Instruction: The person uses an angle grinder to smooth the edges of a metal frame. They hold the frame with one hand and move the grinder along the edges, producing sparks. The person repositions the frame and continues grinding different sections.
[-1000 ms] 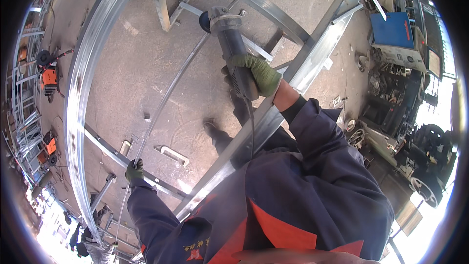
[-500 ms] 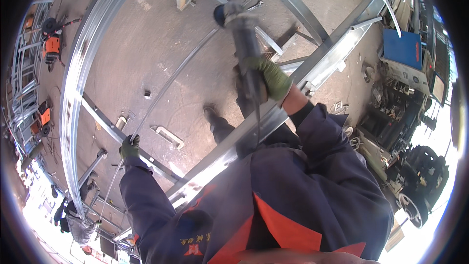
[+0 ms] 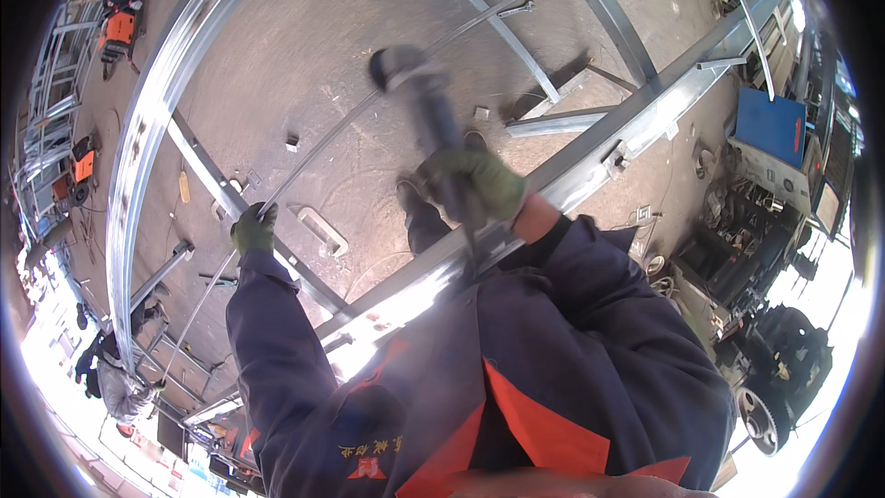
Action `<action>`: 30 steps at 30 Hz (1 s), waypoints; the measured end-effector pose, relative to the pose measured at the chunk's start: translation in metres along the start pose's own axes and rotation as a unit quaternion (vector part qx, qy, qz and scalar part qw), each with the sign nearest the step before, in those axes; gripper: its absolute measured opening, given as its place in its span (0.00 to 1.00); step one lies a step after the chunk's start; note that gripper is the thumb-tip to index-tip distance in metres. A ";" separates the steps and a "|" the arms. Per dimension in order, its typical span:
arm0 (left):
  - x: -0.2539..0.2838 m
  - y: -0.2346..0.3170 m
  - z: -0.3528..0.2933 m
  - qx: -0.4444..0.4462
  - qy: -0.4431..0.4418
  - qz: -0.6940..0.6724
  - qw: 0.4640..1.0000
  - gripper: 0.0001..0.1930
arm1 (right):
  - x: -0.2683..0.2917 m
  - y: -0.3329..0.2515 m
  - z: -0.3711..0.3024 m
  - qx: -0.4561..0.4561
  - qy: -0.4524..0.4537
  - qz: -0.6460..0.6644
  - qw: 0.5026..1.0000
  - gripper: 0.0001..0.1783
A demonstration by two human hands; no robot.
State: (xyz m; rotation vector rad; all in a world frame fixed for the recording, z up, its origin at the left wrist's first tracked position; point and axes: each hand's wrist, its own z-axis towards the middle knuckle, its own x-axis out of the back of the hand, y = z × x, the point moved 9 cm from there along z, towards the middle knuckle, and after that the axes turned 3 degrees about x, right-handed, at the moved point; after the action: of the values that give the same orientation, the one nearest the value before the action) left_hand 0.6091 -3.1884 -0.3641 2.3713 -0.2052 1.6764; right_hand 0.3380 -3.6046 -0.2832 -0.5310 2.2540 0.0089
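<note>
Gripping blurred angle grinder (image 3: 427, 111): right hand (image 3: 490, 181), fingers partly hidden; left hand (image 3: 253, 230), fingers curled round long rod (image 3: 323, 149).

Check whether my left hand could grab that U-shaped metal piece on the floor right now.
Probably not as things stand: the left hand is wrapped around the thin metal rod, though nothing seems to cover the U-shaped metal piece.

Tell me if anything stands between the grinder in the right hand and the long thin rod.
Nothing visible does. The grinder crosses in front of the rod held by the left hand; whether grinder and rod touch cannot be told.
</note>
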 end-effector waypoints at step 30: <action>0.025 -0.004 -0.027 -0.051 0.096 0.013 0.994 0.34 | -0.010 0.054 0.016 0.173 0.107 -0.130 0.970 0.31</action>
State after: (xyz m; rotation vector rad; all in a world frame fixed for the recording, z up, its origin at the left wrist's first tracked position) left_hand 0.5940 -3.1773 -0.3326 2.1261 -0.2806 1.8461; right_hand 0.3347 -3.5485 -0.2954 -0.6553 2.3042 -0.5890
